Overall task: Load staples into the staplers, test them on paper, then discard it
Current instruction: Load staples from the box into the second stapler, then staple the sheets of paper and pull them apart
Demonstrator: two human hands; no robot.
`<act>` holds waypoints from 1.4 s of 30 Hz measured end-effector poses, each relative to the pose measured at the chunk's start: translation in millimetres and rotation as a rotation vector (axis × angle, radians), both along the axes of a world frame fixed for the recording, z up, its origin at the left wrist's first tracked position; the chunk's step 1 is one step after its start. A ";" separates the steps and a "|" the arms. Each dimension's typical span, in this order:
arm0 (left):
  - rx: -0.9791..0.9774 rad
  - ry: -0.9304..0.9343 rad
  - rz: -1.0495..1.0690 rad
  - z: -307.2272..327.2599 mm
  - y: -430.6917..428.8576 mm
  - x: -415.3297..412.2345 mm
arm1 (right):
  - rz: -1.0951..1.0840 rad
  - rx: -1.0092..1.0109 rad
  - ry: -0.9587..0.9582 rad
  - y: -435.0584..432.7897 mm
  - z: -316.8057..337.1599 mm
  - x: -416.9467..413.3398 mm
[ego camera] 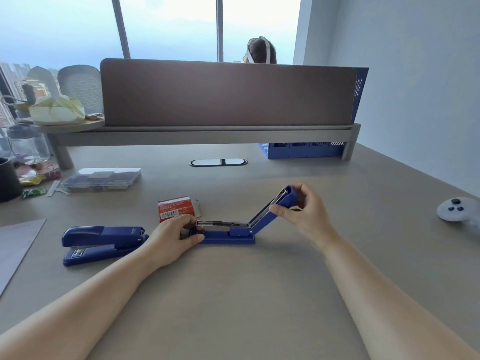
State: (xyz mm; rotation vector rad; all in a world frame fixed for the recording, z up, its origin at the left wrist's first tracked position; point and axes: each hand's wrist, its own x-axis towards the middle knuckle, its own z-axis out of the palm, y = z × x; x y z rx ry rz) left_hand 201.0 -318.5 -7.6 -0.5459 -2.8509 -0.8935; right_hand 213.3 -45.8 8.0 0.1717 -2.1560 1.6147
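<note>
Loading is in hand: right hand (302, 206) grips the raised lid of the open stapler (228, 231) at the desk's (233, 294) middle, left hand (176, 236) clasps its front end. Next, I judge, close the lid gently.

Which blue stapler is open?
The blue plastic stapler between both hands is open, its top arm swung up. The other blue stapler, farther left, lies closed.

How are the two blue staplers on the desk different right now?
The stapler in the hands is hinged open, its metal channel exposed; the stapler on the left is closed. The left hand and right hand hold the open one; the closed one lies untouched. Both are blue.
</note>
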 end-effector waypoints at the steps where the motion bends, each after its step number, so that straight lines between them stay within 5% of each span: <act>1: 0.006 0.003 0.005 0.2 0.7 0.3 | 0.022 -0.002 0.004 -5.7 1.2 -1.2; 7: 0.120 0.000 0.058 0.1 2.9 2.8 | 0.191 0.055 -0.030 -45.6 10.5 -8.3; 20: 0.226 -0.108 0.022 -0.3 -3.2 1.2 | 0.363 0.767 -0.198 -96.6 12.8 -22.4; 29: 0.111 -0.135 0.097 1.8 -4.3 3.4 | 0.232 0.805 -0.550 -130.3 28.6 -36.2; 42: -0.052 -0.197 0.147 19.7 -6.2 14.4 | 0.176 0.816 -0.302 -128.5 14.5 -35.0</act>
